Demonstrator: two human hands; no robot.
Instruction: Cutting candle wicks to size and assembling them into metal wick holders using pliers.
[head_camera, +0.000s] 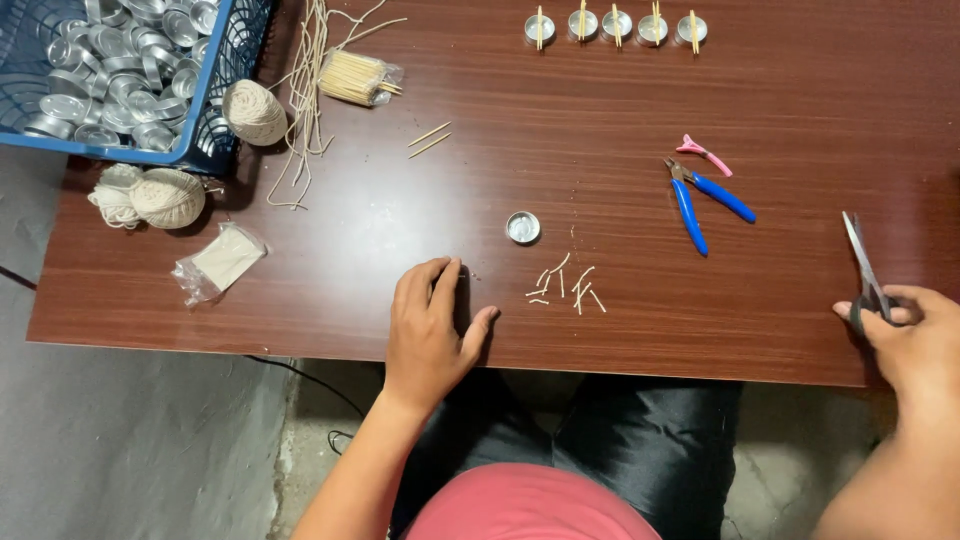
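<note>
Seen from above at a dark red-brown table (600, 120): left hand (432, 325) resting flat near the front edge, fingers loosely spread and holding nothing, thumb angled out toward a scatter of short cut string pieces (565, 285) lying just to its right. Right hand (915, 340) at the far right edge, closed around the handles of a pair of scissors (862, 265), blades together and pointing away across the table. Between the two hands, a single small metal cup (522, 227) standing alone just beyond the string pieces. Farther right, blue-handled pliers (700, 200) lying open beside a small pink clip (705, 153) — both well apart from either hand. Along the far edge, a row of five metal cups (615, 25), each with a thin stick laid across its rim. At far left, a blue basket (215, 90) heaped with empty metal cups, overhanging the table corner; beside it two balls of string (165, 195), a tangle of cut lengths (305, 90), a bag of wooden sticks (355, 78), two loose sticks (430, 138), and a small clear packet (222, 262) — nothing lying between the left hand and the string pieces.
</note>
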